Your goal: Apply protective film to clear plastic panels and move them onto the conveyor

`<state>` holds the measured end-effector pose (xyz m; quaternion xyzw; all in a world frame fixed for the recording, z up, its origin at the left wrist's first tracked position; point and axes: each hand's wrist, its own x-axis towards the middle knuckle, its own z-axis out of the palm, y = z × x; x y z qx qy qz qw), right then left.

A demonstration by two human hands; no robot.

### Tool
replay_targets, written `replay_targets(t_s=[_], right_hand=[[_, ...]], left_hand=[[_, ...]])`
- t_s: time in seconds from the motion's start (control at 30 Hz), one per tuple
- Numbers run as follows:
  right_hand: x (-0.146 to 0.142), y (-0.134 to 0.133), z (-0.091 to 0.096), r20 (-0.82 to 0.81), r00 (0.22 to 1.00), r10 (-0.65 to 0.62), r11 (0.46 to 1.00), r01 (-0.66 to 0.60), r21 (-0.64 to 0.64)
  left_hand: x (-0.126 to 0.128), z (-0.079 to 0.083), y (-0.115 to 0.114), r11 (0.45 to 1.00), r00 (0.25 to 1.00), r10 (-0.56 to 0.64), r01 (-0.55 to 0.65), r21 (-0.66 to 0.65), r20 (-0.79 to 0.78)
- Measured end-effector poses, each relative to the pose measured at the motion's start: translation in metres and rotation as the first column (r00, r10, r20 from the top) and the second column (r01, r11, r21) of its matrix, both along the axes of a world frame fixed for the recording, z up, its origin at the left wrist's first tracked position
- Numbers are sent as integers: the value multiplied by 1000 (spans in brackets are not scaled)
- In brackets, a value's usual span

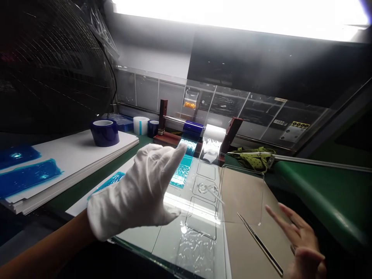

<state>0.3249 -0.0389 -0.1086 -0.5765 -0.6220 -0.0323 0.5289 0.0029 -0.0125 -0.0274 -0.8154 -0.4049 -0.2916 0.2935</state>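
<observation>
My left hand (139, 190), in a white cloth glove, is raised over the glass work surface (145, 242). Its thumb stands apart from the fingers and nothing shows between them. Beyond it, a strip of blue film (180, 174) lies on the surface. To the right, my bare right hand (302, 236) hovers, slightly blurred, by the edge of a brown board (241, 248), with fingers spread. Between that hand and the glass, a slim pointed metal tool (261, 244) rests on the board. A clear square plate (242, 197) overlaps the board's far part, next to small scissors with clear handles (207, 188).
A wooden stand (163, 116) holds a blue film roll (193, 127) and a white roll (215, 132). At left, a blue tape roll (104, 133) sits on stacked white sheets (75, 151) near a large dark fan (52, 66). A green spotted cloth (255, 158) lies at right.
</observation>
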Motion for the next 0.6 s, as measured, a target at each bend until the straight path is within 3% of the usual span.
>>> replay_targets(t_s=[0.1,0.17,0.27,0.37,0.47,0.53,0.6], right_hand=[[1,-4,23,344,939,19,997,-42,59],[-6,-2,39,576,813,84,992,-123,29],[-21,10,54,742,640,198,978,-176,-109],[-30,24,60,773,570,279,960,-170,-220],[-30,28,59,741,562,366,930,-200,-308],[-29,27,52,687,573,447,894,-247,-375],[-30,26,39,596,580,555,828,-320,-461]], left_hand=[[-5,-8,3,999,1000,-7,7,-48,-2],[-7,-12,3,998,1000,-8,8,-60,-9],[-8,-18,3,997,1000,-15,13,-79,-17],[-13,-23,1,996,1000,7,-9,-94,-18],[-21,-28,-2,988,998,39,-32,-148,43],[-24,-35,-4,960,993,-10,44,-277,122],[-20,-46,-8,890,950,-114,228,-394,290]])
